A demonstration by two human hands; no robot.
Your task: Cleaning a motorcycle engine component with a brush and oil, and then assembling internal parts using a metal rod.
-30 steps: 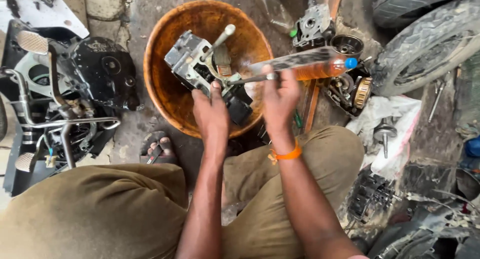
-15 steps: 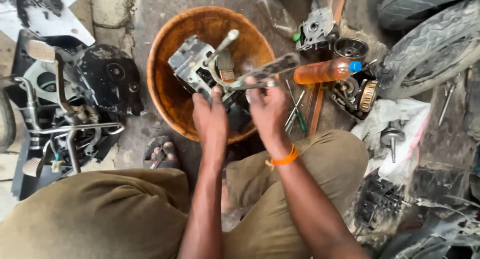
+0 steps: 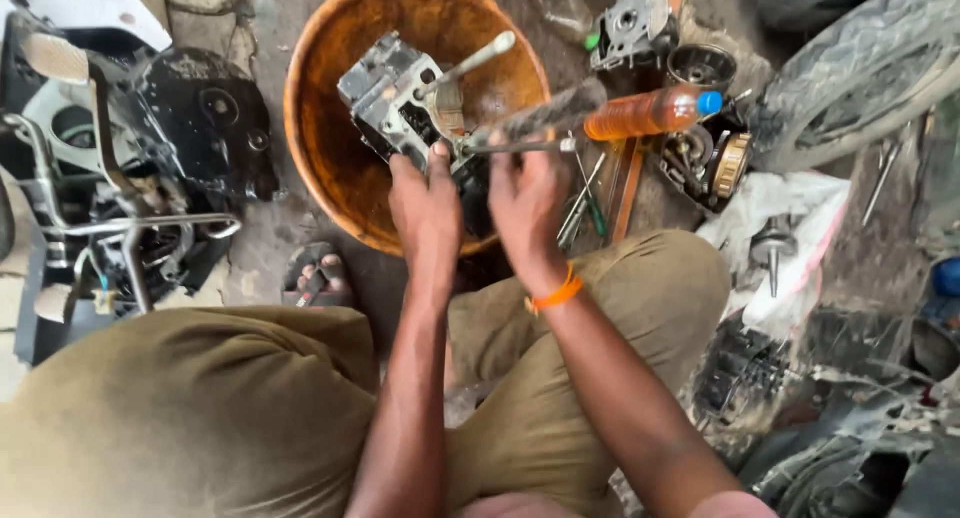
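Note:
A grey metal engine part (image 3: 395, 93) with a protruding shaft lies in a rusty orange round basin (image 3: 330, 148). My left hand (image 3: 425, 198) rests on the near edge of that part, fingers pressing it. My right hand (image 3: 525, 193) is closed around a thin metal tool (image 3: 520, 146) held across the basin's rim. A plastic bottle (image 3: 645, 113) of orange liquid with a blue cap lies tilted just beyond my right hand; an orange band circles my right wrist.
A dismantled motorcycle frame (image 3: 130, 178) and black cover sit at left. Engine pieces (image 3: 640, 18), a gear (image 3: 730, 163) and screwdrivers (image 3: 590, 203) lie at right, with a tyre (image 3: 860, 78) beyond. My sandalled foot (image 3: 320, 278) is near the basin.
My right hand has slid left and down off the bottle and closed on the thin metal tool. The left hand has stayed on the engine part.

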